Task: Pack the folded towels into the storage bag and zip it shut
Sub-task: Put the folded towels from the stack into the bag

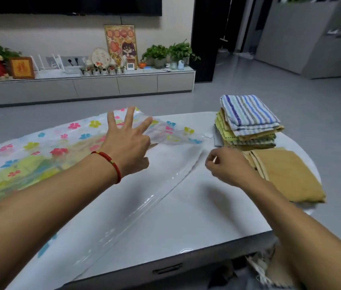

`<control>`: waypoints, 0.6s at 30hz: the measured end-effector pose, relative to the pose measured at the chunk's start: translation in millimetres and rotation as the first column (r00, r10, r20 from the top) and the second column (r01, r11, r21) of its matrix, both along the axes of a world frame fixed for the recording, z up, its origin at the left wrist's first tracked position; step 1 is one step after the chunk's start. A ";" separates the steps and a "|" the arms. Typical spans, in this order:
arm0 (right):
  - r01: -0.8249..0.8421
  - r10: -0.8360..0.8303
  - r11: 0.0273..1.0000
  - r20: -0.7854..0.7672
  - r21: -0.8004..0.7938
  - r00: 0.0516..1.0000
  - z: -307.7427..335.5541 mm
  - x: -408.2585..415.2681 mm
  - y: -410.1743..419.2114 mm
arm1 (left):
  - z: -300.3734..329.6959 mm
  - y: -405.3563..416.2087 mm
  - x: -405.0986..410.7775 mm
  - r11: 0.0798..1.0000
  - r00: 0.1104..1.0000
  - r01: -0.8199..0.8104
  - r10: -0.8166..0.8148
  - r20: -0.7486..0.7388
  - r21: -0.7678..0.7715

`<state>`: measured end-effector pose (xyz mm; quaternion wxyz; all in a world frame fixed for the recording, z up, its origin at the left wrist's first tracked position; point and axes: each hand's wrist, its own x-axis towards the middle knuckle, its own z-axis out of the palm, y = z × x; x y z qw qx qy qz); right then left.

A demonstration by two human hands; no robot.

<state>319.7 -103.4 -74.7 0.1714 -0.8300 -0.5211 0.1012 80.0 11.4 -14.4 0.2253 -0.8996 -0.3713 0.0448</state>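
The storage bag, clear plastic printed with coloured flowers, lies flat across the white table with its open mouth toward the right. My left hand is over the mouth with three fingers spread; its thumb and forefinger seem to pinch the bag's upper layer, which is lifted. My right hand hovers just right of the bag's clear edge, fingers loosely curled, with nothing in it. A stack of folded towels, striped blue on top, stands at the table's far right. A folded mustard towel lies in front of it.
The table's front edge has a drawer handle. Behind the table is grey floor, then a low TV cabinet with plants, pictures and ornaments. A dark doorway is at the back right.
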 end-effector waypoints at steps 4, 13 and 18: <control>0.376 -0.388 0.918 0.081 0.129 0.918 3.4 85.4 -48.5 | -5.5 6.8 5.4 1.000 0.999 0.002 -0.002 -0.055 0.007; 0.677 -0.677 0.712 0.072 -0.186 0.732 -23.4 153.6 -81.6 | 8.4 17.1 7.5 0.997 0.992 -0.062 0.067 0.109 -0.055; 0.645 -0.634 0.751 -0.428 -0.141 0.644 -13.0 171.4 -96.1 | 17.7 23.5 9.2 0.996 0.989 -0.084 0.088 0.121 -0.035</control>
